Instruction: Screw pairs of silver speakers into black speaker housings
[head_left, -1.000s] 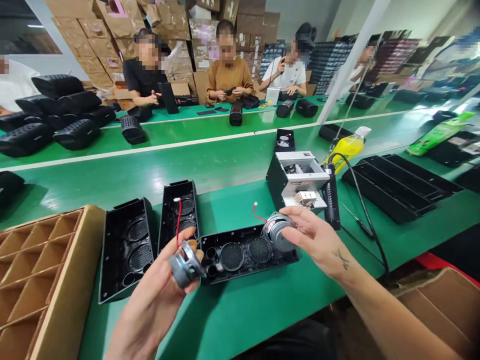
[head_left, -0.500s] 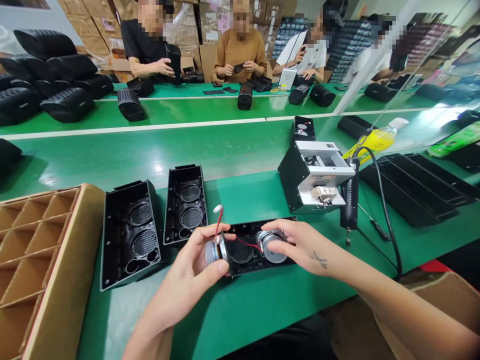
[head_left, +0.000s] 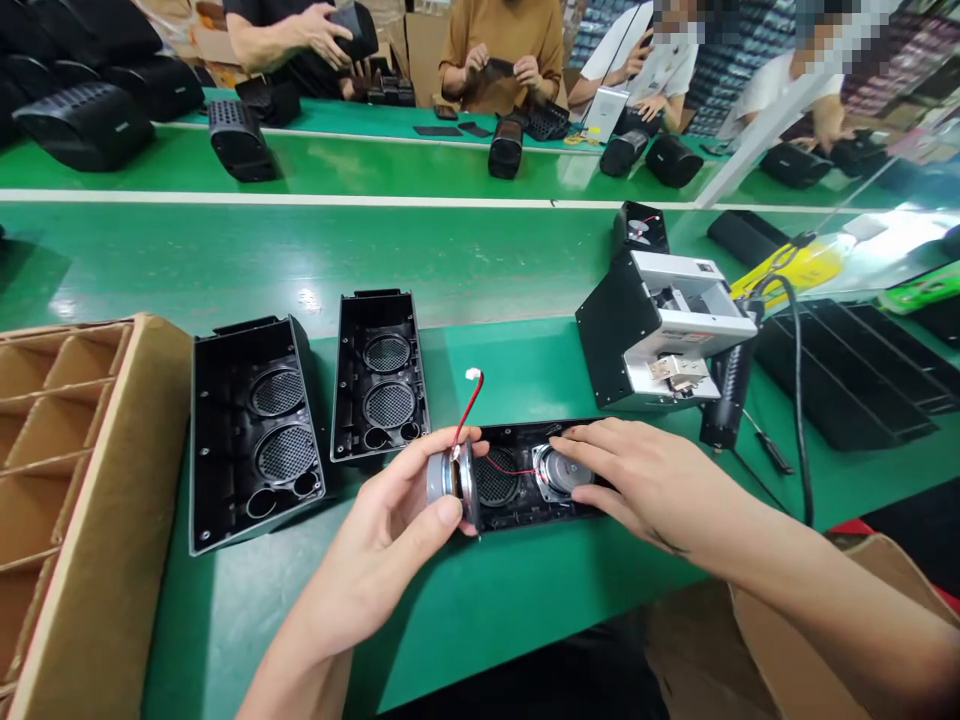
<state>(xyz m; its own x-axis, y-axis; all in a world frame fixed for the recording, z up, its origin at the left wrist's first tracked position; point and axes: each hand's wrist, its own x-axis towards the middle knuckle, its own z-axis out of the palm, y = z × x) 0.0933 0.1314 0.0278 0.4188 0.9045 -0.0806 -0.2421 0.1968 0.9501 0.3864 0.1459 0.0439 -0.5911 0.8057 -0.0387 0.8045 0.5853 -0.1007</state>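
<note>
My left hand (head_left: 401,510) is closed around a speaker driver (head_left: 444,482), tilted on its side, with a red wire and white plug standing up from it. Under and beside my hands lies a black speaker housing (head_left: 517,515) with round mesh grilles. A second speaker driver (head_left: 559,470) sits at the housing's right side, its magnet facing up, and a red wire runs left from it. Over this driver's right edge rests my right hand (head_left: 622,475), fingers stretched and apart, fingertips touching it. The undersides of those fingers are hidden.
Two more open housings (head_left: 202,455) (head_left: 345,385) stand to the left, beside a divided cardboard box (head_left: 161,400). A grey-and-black machine (head_left: 611,335), an electric screwdriver (head_left: 726,395) and its cable are at right. Across the green bench (head_left: 225,260), several people handle black speakers.
The right-hand driver now lies flatter in the housing, and my right hand has loosened from a pinch into spread fingers. My left hand still holds its driver. The view has tipped downward.
</note>
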